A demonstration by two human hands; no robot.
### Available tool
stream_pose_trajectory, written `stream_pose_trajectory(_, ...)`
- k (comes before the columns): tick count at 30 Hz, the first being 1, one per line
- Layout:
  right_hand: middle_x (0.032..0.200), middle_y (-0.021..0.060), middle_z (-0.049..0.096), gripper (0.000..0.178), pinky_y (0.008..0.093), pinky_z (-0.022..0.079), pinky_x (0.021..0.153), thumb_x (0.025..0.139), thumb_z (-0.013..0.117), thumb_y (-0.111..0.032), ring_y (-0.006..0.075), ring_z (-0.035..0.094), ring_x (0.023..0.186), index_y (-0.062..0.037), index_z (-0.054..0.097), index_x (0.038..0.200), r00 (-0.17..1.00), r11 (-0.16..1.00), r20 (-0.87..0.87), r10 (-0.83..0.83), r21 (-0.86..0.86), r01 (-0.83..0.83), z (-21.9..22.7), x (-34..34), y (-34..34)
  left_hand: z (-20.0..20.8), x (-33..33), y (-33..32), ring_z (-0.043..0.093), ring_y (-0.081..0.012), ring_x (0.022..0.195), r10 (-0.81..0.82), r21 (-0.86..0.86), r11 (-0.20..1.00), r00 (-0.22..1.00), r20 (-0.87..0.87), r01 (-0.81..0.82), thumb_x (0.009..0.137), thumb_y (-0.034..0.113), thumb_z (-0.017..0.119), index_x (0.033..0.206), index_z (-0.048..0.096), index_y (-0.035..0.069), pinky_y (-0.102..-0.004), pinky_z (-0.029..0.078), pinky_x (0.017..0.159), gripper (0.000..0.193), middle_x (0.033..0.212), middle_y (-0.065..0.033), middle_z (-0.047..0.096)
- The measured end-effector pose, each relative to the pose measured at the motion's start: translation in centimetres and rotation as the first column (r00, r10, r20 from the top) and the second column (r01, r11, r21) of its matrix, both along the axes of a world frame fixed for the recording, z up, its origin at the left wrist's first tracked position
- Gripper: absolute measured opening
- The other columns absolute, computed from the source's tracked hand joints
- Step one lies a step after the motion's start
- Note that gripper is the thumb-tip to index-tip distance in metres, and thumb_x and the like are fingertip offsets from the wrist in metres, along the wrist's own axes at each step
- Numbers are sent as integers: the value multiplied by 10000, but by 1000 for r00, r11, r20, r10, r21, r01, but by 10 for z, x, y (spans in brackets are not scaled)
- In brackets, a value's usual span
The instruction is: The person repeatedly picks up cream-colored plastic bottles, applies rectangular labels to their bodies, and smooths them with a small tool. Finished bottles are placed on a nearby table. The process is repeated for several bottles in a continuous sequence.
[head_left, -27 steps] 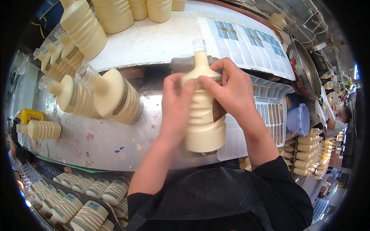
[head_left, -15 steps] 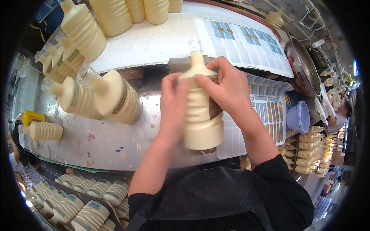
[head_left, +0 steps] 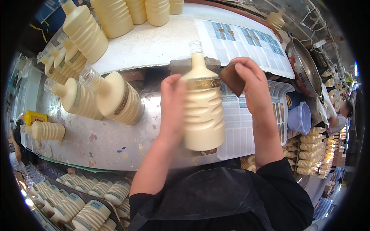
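Observation:
In front of me a cream-coloured bottle (head_left: 203, 123) with a ribbed body and clear glass neck points away, its neck over a grey padded block (head_left: 181, 67). A brown and gold band label (head_left: 202, 83) runs across its shoulder. Along the bottle's left side is my left hand (head_left: 171, 106), blurred by motion; whether it grips is not clear. My right hand (head_left: 254, 82) is closed on a thin, flat brown piece (head_left: 233, 78), like a small scraper, held off to the right of the label.
Two labelled cream bottles (head_left: 117, 98) lie to the left, a smaller one (head_left: 48, 131) beyond. Label sheets (head_left: 237, 133) lie right of the bottle and on the raised white shelf (head_left: 154, 44). Crates of bottles (head_left: 90, 215) stand lower left. A lavender bucket (head_left: 299, 116) is at right.
My right hand has moved right, off the bottle, taking the brown piece with it and uncovering the band label. My left hand stays at the bottle's left side.

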State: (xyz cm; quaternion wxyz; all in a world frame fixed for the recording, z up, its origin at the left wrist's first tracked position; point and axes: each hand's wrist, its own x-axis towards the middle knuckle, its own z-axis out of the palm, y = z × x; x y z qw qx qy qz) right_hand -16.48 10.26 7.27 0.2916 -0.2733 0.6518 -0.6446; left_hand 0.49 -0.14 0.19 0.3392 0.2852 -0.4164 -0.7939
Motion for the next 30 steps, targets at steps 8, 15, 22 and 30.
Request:
stream_pose_trajectory(8,966,89,717,331,358,524,766,697,718,-25,240,697,899,-48,717,1027,122,944,-992,36,-7,-330,-6,59,1,12,-1,8,601,-139,1054,52,185,982,994,-98,-34,1121,300,408,1250,543,39,-302,515,930,321,1178,-83,621)
stream_pose_trajectory(15,943,56,681,259,337,502,732,721,690,-64,213,691,875,-42,707,979,-21,962,-994,104,106,-250,12,75,-4,12,-1,12,599,-172,1072,93,191,979,991,-97,-73,1128,349,347,1286,555,29,-340,499,960,412,1184,-91,623)
stream_pose_trajectory(22,842,39,625,195,344,490,694,714,677,-91,196,653,780,-54,679,905,-80,974,-996,33,50,-220,18,79,-14,2,-2,11,590,-197,1121,107,245,968,979,-176,-61,1124,403,356,1301,567,31,-361,487,985,463,1231,-111,613)
stream_pose_trajectory(30,901,102,733,235,366,524,635,818,725,-67,263,692,731,-63,715,1053,123,963,-955,268,270,1,32,68,-20,7,2,8,586,-220,1164,74,267,963,983,-168,-27,1125,439,316,1310,556,30,-395,477,1028,508,1245,-99,617)
